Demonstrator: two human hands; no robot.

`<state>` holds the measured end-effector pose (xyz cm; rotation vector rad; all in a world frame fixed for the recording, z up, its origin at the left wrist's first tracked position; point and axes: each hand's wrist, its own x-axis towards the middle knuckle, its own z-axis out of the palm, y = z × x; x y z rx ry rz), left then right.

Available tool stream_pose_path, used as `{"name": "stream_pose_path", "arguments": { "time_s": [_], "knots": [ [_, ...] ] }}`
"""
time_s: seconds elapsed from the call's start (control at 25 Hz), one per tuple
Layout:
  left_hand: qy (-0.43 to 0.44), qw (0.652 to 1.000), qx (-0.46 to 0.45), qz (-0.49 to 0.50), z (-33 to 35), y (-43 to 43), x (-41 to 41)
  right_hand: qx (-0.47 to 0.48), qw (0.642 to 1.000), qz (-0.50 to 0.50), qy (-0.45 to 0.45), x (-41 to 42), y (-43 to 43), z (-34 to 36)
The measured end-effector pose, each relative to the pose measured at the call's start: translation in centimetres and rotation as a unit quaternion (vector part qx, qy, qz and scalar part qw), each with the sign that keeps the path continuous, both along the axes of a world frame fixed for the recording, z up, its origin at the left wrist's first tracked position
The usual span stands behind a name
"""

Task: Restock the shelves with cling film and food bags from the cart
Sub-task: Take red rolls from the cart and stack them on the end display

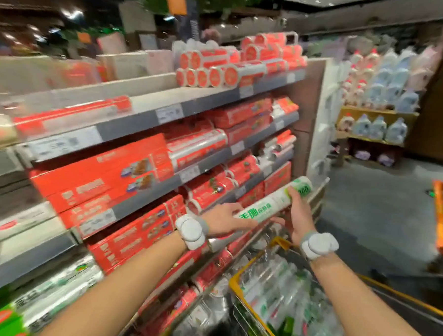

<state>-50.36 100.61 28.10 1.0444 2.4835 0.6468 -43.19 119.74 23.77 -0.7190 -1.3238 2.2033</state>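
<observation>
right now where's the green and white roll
Head view, right of centre: the green and white roll is held between the left hand and right hand, above the cart.

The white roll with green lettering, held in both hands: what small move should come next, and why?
Probably carry the white roll with green lettering leftward to the grey shelf front. Both the left hand and right hand grip it, tilted, above the yellow-rimmed wire cart, not yet on any shelf.
</observation>
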Motion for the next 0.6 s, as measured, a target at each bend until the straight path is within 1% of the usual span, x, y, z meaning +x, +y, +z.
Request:
{"name": "stream_pose_path", "arguments": {
  "time_s": [0.08, 0.24, 0.32, 0.4, 0.52, 0.6],
  "knots": [
    [-0.020, 0.999, -0.019, -0.028, -2.7, 4.9, 1.2, -0.009, 0.999, -0.024, -0.024, 1.4, 2.8, -2.3],
    [-0.081, 0.996, -0.006, -0.040, -8.7, 12.1, 3.6, -0.032, 0.996, -0.033, -0.073, 3.6, 8.4, -7.5],
    [-0.108, 0.993, 0.005, -0.050, -13.3, 15.1, 4.3, -0.052, 0.993, -0.036, -0.103, 5.0, 10.7, -10.9],
    [-0.109, 0.993, 0.014, -0.039, -18.8, 17.4, 4.7, -0.066, 0.984, -0.051, -0.155, 6.7, 12.2, -14.6],
    [-0.182, 0.981, -0.065, 0.005, -24.1, 19.4, 5.7, -0.077, 0.961, -0.055, -0.260, 9.9, 14.1, -20.2],
    [-0.222, 0.971, -0.087, 0.009, -27.4, 20.4, 6.1, -0.075, 0.942, -0.036, -0.325, 12.3, 14.8, -23.4]
  ]
}}
